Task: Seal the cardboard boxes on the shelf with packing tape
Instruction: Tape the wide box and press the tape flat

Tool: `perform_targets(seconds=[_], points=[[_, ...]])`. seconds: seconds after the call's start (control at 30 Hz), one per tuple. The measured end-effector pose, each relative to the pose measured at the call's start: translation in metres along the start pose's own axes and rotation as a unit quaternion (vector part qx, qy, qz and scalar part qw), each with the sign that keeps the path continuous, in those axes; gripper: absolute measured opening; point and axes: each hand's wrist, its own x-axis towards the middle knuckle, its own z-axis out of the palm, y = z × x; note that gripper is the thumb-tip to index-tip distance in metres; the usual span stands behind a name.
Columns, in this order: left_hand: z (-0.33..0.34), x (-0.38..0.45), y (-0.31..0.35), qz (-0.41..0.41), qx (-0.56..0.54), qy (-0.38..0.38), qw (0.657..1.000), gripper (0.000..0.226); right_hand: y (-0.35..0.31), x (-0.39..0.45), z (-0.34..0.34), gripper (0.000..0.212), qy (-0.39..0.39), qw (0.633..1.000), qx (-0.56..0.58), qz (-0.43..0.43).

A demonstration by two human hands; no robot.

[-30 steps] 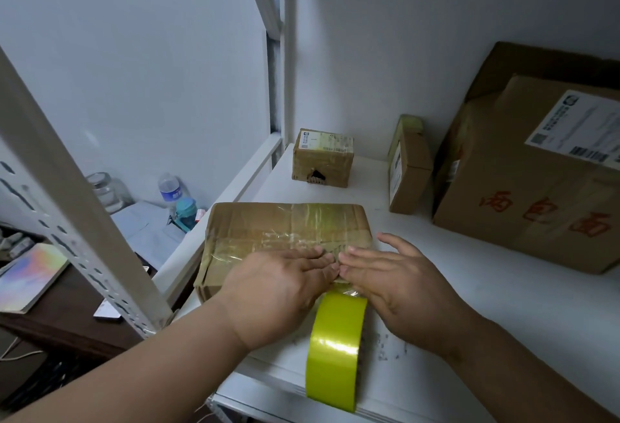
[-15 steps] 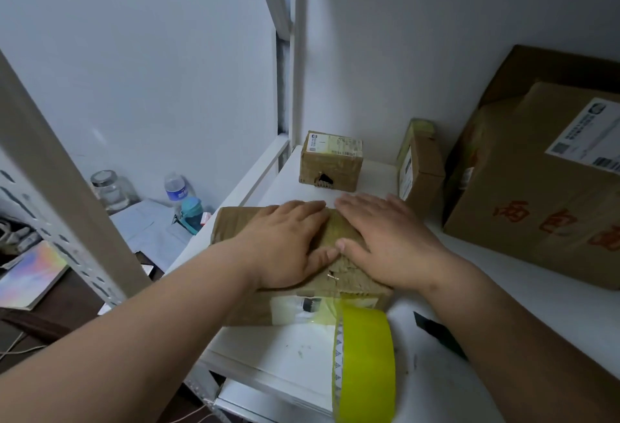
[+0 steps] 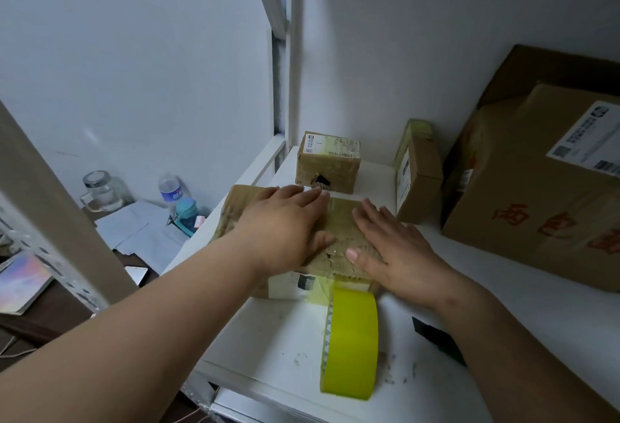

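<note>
Yellow tape roll (image 3: 350, 343) stands w/ big carton (image 3: 536, 208) nearby.

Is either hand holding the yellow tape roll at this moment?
No. The left hand and right hand both press flat on the flat cardboard box, while the yellow tape roll stands untouched on the shelf.

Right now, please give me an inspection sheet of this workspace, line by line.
Surface: white shelf, crumbs near the front edge.
Job's things: flat box under both hands; yellow tape roll upright in front, its strip running onto the box.
Clutter: small box, narrow box, large box.
Hands: left hand and right hand flat on the box, fingers straight.
Cables: thin cord at lower left.
Surroundings: jar, bottle, papers on a desk below.
</note>
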Motion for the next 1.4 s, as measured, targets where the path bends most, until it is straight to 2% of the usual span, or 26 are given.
perform_targets(seconds=[0.03, 0.1, 0.17, 0.23, 0.27, 0.3, 0.37, 0.47, 0.57, 0.67, 0.77, 1.0, 1.07, 1.13, 1.23, 1.33, 1.4], points=[[0.000, -0.003, 0.003, 0.011, -0.003, 0.007, 1.000, 0.074, 0.001, -0.001, 0.000, 0.072, 0.009, 1.000, 0.005, 0.003], [0.004, -0.012, 0.008, 0.039, -0.034, -0.030, 0.998, 0.087, 0.000, -0.001, 0.002, 0.067, 0.050, 0.999, 0.011, 0.005], [0.011, -0.018, 0.009, 0.041, -0.046, -0.060, 0.996, 0.091, -0.004, -0.006, 0.006, 0.056, 0.158, 0.987, 0.036, -0.001], [0.015, -0.018, 0.006, 0.032, -0.049, -0.054, 0.997, 0.088, -0.013, -0.021, 0.013, 0.044, 0.300, 0.948, 0.106, -0.001], [0.015, -0.019, 0.007, 0.031, -0.048, -0.053, 0.997, 0.090, -0.021, -0.034, 0.018, 0.040, 0.347, 0.924, 0.163, 0.011], [0.015, -0.019, 0.008, 0.032, -0.047, -0.054, 0.997, 0.092, -0.028, -0.048, 0.023, 0.036, 0.358, 0.906, 0.223, 0.033], [0.013, -0.019, 0.009, 0.034, -0.042, -0.062, 0.997, 0.095, -0.041, -0.076, 0.035, 0.038, 0.294, 0.899, 0.311, 0.088], [0.011, -0.020, 0.011, 0.031, -0.034, -0.071, 0.996, 0.095, -0.055, -0.104, 0.058, 0.022, 0.162, 0.916, 0.351, 0.109], [0.010, -0.016, 0.013, 0.021, -0.033, -0.075, 0.996, 0.089, -0.063, -0.114, 0.075, 0.041, 0.107, 0.906, 0.400, 0.087], [0.010, -0.010, 0.012, 0.015, -0.025, -0.081, 0.996, 0.087, -0.064, -0.117, 0.076, 0.035, 0.113, 0.903, 0.405, 0.093], [0.009, -0.002, 0.010, 0.016, -0.019, -0.092, 0.995, 0.086, -0.064, -0.120, 0.072, 0.032, 0.150, 0.896, 0.405, 0.103], [0.007, 0.008, 0.006, 0.008, -0.025, -0.105, 0.994, 0.086, -0.067, -0.131, 0.085, 0.066, 0.180, 0.886, 0.401, 0.148], [0.007, 0.010, 0.005, 0.006, -0.021, -0.104, 0.994, 0.086, -0.066, -0.129, 0.083, 0.065, 0.170, 0.887, 0.405, 0.143], [0.012, 0.009, 0.002, -0.002, -0.022, -0.067, 0.997, 0.086, -0.068, -0.128, 0.079, 0.050, 0.162, 0.886, 0.412, 0.135], [0.020, 0.000, 0.004, -0.008, -0.042, 0.097, 0.994, 0.084, -0.072, -0.127, 0.074, 0.038, 0.156, 0.883, 0.427, 0.116], [0.034, -0.024, 0.014, -0.019, -0.120, 0.252, 0.960, 0.058, -0.071, -0.129, 0.075, 0.049, 0.169, 0.886, 0.421, 0.096], [0.038, -0.044, 0.027, -0.056, -0.215, 0.287, 0.932, 0.030, -0.068, -0.130, 0.076, 0.054, 0.175, 0.888, 0.415, 0.095]])
